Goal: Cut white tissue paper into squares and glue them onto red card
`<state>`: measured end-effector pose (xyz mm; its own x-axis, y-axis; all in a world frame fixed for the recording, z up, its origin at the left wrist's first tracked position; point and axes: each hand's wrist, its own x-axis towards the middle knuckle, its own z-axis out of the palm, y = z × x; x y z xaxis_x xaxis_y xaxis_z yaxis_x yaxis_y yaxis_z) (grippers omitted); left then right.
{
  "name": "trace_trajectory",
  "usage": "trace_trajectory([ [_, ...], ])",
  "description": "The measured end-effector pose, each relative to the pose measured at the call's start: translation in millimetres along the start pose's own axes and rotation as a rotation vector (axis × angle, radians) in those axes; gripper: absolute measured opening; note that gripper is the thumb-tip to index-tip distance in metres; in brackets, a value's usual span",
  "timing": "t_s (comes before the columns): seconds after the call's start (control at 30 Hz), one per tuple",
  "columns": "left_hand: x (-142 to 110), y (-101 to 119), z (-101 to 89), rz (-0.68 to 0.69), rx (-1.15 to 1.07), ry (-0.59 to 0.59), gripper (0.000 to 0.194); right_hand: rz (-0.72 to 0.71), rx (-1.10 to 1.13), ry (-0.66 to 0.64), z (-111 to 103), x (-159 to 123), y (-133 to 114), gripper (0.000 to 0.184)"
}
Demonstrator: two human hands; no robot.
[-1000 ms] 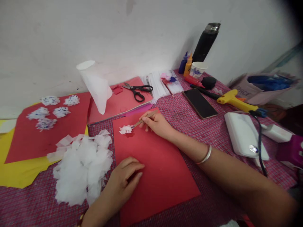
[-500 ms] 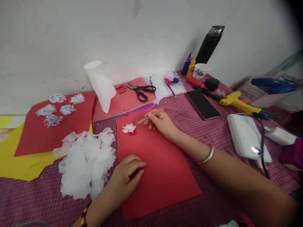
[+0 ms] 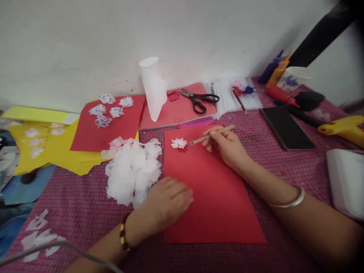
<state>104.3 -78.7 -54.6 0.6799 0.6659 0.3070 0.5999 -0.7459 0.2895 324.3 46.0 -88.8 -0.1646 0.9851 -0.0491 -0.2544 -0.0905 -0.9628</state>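
My right hand pinches a wooden-handled paintbrush over the upper part of a red sheet. The brush's dark tip is at the edge of a small white paper flower, and a wet red patch shows just below it. Lower down, my left hand lies palm down over the sheet's left side, its fingers loosely extended and slightly blurred, with nothing seen in it. Beside that hand is a heap of white tissue-like pieces.
White flowers with blue specks lie on another red sheet. Behind are scissors and a white paper cone. To the right lie a phone, a yellow-handled tool, glue-like bottles and a white device.
The camera view has swung left, so the table's things appear farther right. My left hand's fingers look flatter. My right hand still holds the brush by the flower.
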Motion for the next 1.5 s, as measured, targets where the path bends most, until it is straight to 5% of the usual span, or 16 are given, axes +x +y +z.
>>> trace_trajectory([
  [0.1, -4.9, -29.5, -28.0, -0.165, 0.101, 0.273, 0.010, -0.012, 0.001, -0.005, -0.4, 0.1, 2.2, 0.022],
  [0.13, -7.5, -41.5, -35.7, -0.250, 0.124, 0.284, 0.011, -0.018, -0.001, -0.008, -0.5, 0.5, 3.0, 0.021],
  [0.23, -16.6, -73.1, -47.3, -0.312, 0.210, 0.142, 0.022, -0.027, -0.016, -0.012, -0.8, 1.7, 4.8, 0.020],
  [0.37, -25.0, -90.1, -40.4, -0.339, 0.254, -0.016, 0.032, -0.035, -0.020, -0.022, -1.0, 2.0, 4.5, 0.020],
  [0.5, -23.9, -90.4, -32.9, -0.387, 0.233, -0.003, 0.022, -0.029, -0.039, -0.021, -0.8, 1.2, 2.7, 0.020],
  [0.8, -11.9, -76.5, -47.3, -0.493, 0.046, 0.262, 0.009, -0.024, -0.032, -0.004, -0.5, 0.6, 1.7, 0.024],
  [1.0, -20.1, -83.1, -41.0, -0.375, 0.123, 0.039, 0.021, -0.031, -0.013, 0.000, 0.0, -0.1, 2.7, 0.020],
  [1.13, -22.7, -90.5, -27.5, -0.409, 0.192, 0.016, 0.022, -0.040, -0.017, -0.005, -0.1, 0.3, 3.6, 0.021],
  [1.33, -13.8, -82.3, -35.6, -0.520, 0.030, 0.281, 0.011, -0.015, -0.016, 0.007, 0.3, 0.1, -0.7, 0.021],
  [1.5, -5.5, -58.0, -38.7, -0.895, -0.544, 0.509, 0.011, -0.033, 0.059, -0.018, 13.3, -13.3, -9.5, 0.019],
])
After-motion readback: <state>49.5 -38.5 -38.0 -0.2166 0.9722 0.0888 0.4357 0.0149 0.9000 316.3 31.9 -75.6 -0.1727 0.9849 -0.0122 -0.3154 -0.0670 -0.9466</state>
